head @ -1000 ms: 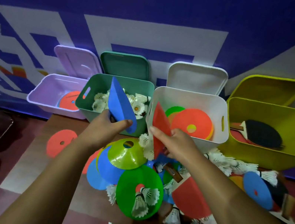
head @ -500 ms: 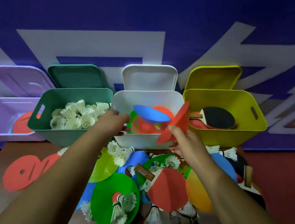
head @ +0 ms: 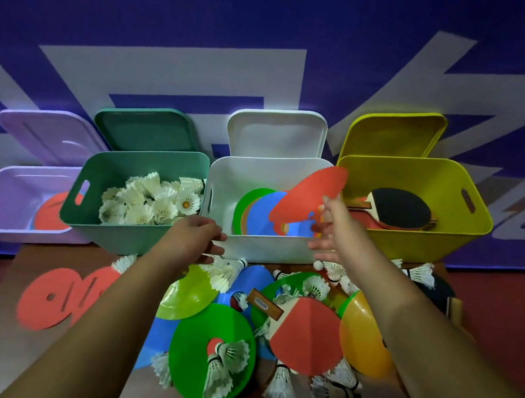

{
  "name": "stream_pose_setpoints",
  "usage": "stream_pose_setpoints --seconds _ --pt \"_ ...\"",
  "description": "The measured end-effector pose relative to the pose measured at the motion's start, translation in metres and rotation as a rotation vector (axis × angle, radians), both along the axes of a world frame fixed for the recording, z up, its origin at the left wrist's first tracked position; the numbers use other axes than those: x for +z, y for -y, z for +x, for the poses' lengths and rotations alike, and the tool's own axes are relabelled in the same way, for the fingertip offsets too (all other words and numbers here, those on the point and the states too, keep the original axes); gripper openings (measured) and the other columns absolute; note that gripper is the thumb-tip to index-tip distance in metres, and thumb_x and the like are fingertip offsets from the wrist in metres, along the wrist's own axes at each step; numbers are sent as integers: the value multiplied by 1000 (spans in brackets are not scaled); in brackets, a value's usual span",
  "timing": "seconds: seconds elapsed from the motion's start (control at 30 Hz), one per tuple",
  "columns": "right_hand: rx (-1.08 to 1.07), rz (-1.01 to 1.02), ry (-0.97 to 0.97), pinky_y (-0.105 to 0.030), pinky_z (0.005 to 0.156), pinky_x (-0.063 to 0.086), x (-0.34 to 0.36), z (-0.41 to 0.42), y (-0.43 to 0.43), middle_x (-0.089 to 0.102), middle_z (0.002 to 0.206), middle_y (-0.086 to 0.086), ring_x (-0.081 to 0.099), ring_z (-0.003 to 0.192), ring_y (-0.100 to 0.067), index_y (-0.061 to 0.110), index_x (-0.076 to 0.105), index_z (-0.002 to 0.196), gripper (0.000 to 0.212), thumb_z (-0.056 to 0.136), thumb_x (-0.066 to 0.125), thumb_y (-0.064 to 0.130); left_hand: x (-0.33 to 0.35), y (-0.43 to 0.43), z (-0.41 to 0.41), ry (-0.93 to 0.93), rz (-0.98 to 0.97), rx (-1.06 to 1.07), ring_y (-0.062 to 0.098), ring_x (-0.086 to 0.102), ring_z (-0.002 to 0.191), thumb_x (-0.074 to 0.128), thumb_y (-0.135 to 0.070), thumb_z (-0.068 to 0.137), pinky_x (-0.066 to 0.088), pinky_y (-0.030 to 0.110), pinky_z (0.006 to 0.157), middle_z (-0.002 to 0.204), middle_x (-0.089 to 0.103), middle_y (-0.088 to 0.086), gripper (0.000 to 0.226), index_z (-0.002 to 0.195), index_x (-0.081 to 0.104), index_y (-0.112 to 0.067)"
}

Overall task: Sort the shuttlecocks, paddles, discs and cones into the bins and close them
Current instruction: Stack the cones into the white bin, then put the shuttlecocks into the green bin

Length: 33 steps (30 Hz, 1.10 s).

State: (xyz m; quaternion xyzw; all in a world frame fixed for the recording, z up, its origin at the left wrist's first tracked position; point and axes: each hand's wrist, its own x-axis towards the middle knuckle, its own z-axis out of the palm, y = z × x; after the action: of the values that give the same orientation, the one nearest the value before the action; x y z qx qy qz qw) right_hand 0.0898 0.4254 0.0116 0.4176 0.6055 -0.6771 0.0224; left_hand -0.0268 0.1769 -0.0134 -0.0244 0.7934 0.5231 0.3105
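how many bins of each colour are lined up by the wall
purple bin: 1
green bin: 1
white bin: 1
yellow bin: 1
total: 4

No text, number or brand can be read anywhere. The purple wall (head: pixel 316 34) at the far side carries big white blocky shapes, possibly parts of lettering, but no whole letter shows. A pale oval mark on a paddle handle (head: pixel 263 304) in the near pile is too small to read.
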Motion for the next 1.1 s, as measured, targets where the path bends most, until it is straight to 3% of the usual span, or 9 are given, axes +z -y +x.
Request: stream_pose_setpoints --seconds 0.1,0.23,0.37,0.6,0.7,0.77,0.83,0.97,1.1 --pt "84 207 47 -54 85 65 -8 -4 8 72 109 -8 72 83 -26 15 67 115 33 97 60 41 -2 17 -1 2 -8 6 23 72 75 55 -16 104 56 38 68 96 78 10 16 105 69 -8" --pt "208 247 47 -44 77 61 -24 -5 29 74 102 -7 64 77 -22 11 70 99 20 102 56 25 -15 41 -1 22 -1 95 26 73 80 56 -18 104 58 45 77 98 79 10 15 110 68 -9" --pt "350 240 66 -33 61 54 -45 -13 56 77 93 -5 63 67 -17 14 70 98 20 103 52 21 -30 69 5 42 -32 139 28 73 86 56 -18 105 60 45 80 104 79 13 16 110 68 -9" --pt "606 268 88 -32 63 55 -68 -23 106 78 86 2 67 67 -14 13 71 101 21 103 54 25 -59 112 22 -17 -174 120 27 65 75 61 -21 94 50 37 69 99 73 16 13 103 67 -13" --pt "708 249 138 -30 61 52 -78 -22 121 79 92 -2 65 66 -15 12 71 103 21 103 55 26 -81 119 26 -187 -374 -104 26 67 89 68 -27 86 51 37 76 111 71 4 28 113 66 -20" --pt "805 298 165 -33 65 55 -86 -21 127 79 95 -2 68 70 -16 9 72 103 24 102 54 27 -96 117 26 -300 -440 -242 23 64 115 75 -24 82 48 33 91 134 64 -4 48 129 66 -22" --pt "870 359 194 -36 68 59 -94 -21 129 78 97 -2 72 74 -18 7 72 104 27 102 53 26 -109 113 27 -333 -468 -343 23 54 135 83 -19 75 44 29 103 150 55 0 74 145 56 -21" --pt "907 443 249 -37 76 61 -109 -21 132 78 95 -6 76 79 -22 5 73 102 31 100 52 29 -133 110 30 -395 -629 -480 37 53 134 89 -29 73 52 47 101 164 35 5 106 161 31 -21" --pt "976 637 240 -43 77 62 -120 -17 137 74 81 -6 74 79 -24 15 70 89 28 98 51 34 -145 108 35 -427 -829 -583 40 47 133 86 -40 80 54 51 94 169 20 2 111 164 18 -18"
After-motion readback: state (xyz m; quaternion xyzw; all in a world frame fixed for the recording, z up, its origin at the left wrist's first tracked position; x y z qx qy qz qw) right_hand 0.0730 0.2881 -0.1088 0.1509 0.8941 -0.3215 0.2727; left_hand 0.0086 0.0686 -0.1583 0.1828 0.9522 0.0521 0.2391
